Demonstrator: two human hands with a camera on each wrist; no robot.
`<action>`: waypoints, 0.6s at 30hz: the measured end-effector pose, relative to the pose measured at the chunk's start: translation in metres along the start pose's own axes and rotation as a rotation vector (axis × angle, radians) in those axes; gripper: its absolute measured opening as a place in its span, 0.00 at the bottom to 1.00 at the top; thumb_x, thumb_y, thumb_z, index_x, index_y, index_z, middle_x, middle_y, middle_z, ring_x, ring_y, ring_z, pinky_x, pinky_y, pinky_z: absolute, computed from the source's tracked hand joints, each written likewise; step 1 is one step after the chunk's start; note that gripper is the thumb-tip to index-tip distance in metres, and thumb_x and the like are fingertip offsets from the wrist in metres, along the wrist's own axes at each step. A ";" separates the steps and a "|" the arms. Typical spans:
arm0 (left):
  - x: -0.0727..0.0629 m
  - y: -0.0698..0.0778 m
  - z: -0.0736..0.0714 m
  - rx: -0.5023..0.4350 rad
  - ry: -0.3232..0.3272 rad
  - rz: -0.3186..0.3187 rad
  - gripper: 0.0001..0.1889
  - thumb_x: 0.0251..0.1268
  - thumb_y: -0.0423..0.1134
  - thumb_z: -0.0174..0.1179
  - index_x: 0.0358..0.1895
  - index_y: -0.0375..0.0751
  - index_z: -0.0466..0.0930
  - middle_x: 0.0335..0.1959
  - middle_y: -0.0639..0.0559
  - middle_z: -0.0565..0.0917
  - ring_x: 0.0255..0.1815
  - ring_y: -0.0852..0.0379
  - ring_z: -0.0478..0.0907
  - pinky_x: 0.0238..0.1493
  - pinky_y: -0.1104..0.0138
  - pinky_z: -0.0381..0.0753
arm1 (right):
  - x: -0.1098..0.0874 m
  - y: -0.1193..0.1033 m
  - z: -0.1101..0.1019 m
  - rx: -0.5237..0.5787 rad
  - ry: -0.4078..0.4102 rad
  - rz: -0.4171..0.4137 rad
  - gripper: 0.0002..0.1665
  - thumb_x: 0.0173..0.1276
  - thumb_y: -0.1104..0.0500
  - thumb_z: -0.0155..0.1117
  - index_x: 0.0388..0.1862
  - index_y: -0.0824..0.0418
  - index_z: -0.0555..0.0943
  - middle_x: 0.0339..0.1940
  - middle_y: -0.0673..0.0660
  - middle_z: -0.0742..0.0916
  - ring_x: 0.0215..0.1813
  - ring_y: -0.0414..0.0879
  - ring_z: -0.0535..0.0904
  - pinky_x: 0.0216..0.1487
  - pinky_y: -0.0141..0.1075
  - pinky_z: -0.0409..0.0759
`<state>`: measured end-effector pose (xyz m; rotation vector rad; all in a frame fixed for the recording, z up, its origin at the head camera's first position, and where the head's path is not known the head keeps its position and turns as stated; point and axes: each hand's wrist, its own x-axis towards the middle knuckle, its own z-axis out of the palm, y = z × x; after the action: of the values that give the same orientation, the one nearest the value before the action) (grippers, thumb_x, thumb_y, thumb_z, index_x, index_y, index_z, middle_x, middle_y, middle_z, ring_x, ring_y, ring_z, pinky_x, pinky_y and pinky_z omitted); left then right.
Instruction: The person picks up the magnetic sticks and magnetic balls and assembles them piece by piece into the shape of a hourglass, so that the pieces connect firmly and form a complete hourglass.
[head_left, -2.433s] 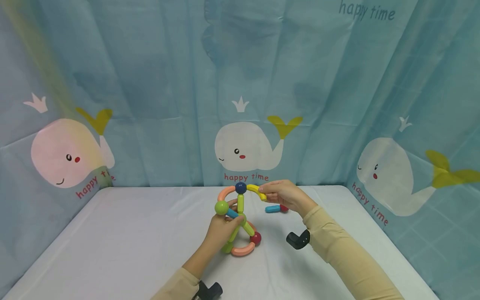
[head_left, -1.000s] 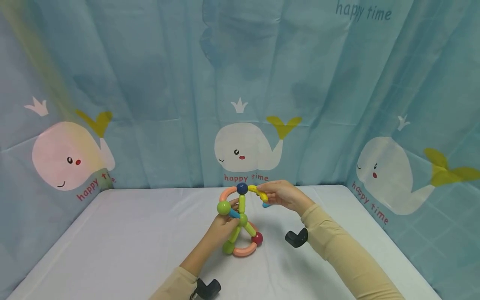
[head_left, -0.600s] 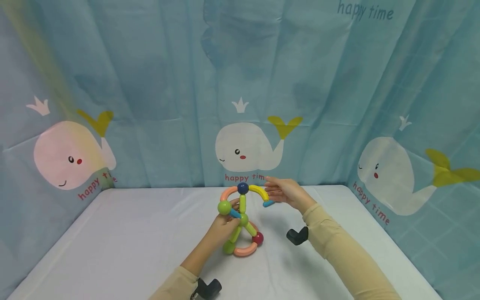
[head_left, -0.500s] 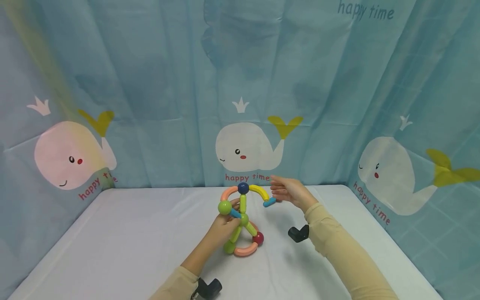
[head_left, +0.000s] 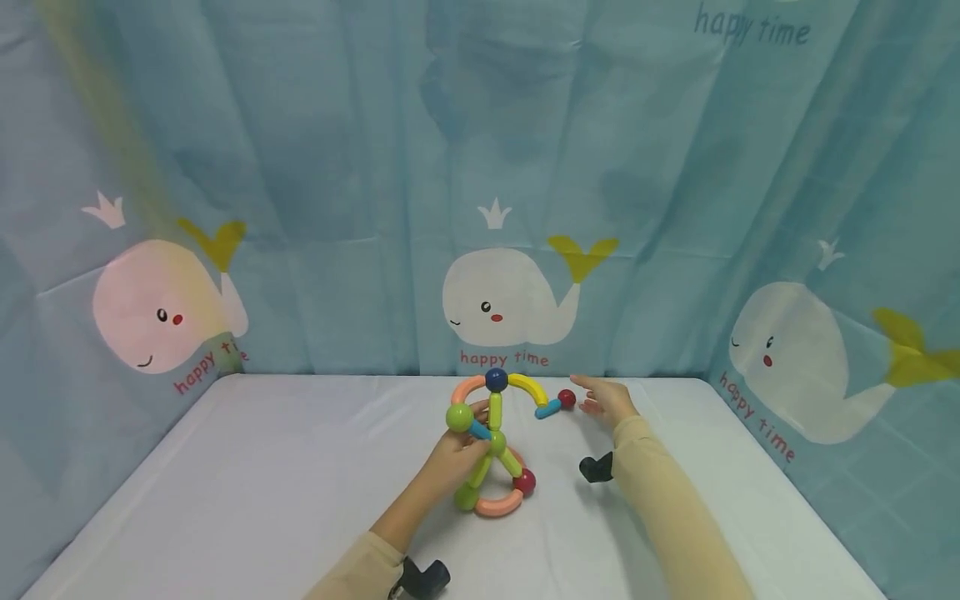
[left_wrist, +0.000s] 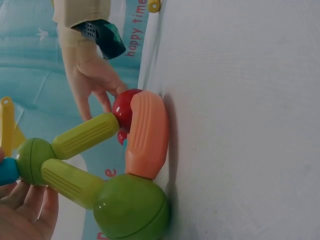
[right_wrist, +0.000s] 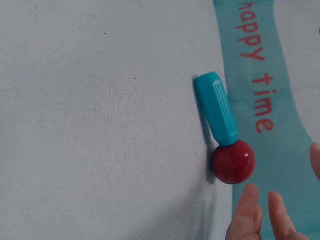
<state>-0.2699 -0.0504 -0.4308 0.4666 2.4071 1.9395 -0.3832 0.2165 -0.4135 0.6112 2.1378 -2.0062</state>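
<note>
A toy figure of coloured sticks and balls [head_left: 497,417] stands on the table. My left hand [head_left: 450,458] grips it at mid-height, around its short blue stick [head_left: 481,431] between two green balls. On top sits a navy ball [head_left: 497,380], with a yellow curved stick [head_left: 529,387] arching out to the right. Lower down are a red ball [left_wrist: 125,107] and coral curved sticks [left_wrist: 148,132]. My right hand [head_left: 609,400] is beside a loose red ball [right_wrist: 233,162] joined to a blue stick [right_wrist: 217,107]; its fingers [right_wrist: 245,215] are extended, holding nothing.
A white cloth covers the table [head_left: 300,483]. Blue curtains [head_left: 337,167] with printed whales enclose its back and sides. Black devices [head_left: 596,468] are strapped to both wrists.
My right hand has let go of the yellow curved stick, now attached to the navy ball, and moved right to the loose red ball. My left hand keeps its hold. The head view shifted slightly.
</note>
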 end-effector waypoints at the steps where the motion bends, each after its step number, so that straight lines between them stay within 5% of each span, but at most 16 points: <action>1: 0.000 0.000 0.000 -0.001 0.004 -0.005 0.30 0.68 0.30 0.50 0.74 0.43 0.63 0.70 0.37 0.72 0.70 0.36 0.70 0.67 0.41 0.72 | 0.001 0.002 0.001 0.003 -0.003 0.008 0.48 0.67 0.50 0.68 0.76 0.71 0.57 0.76 0.71 0.64 0.73 0.60 0.66 0.73 0.43 0.71; 8: 0.000 -0.001 0.001 -0.017 0.006 -0.005 0.30 0.68 0.30 0.51 0.74 0.42 0.63 0.68 0.35 0.73 0.69 0.36 0.71 0.67 0.41 0.71 | 0.011 0.012 0.006 0.031 0.046 0.053 0.49 0.64 0.55 0.70 0.76 0.70 0.56 0.74 0.71 0.67 0.71 0.58 0.67 0.72 0.43 0.72; 18: 0.001 0.003 0.002 0.000 0.014 -0.018 0.30 0.68 0.30 0.51 0.74 0.43 0.63 0.70 0.37 0.71 0.69 0.36 0.71 0.66 0.41 0.73 | 0.028 0.014 0.012 -0.029 0.070 0.058 0.39 0.62 0.59 0.72 0.68 0.71 0.69 0.68 0.68 0.75 0.59 0.54 0.75 0.69 0.43 0.75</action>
<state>-0.2694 -0.0481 -0.4285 0.4314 2.4109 1.9425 -0.4046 0.2105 -0.4382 0.7402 2.1581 -1.9480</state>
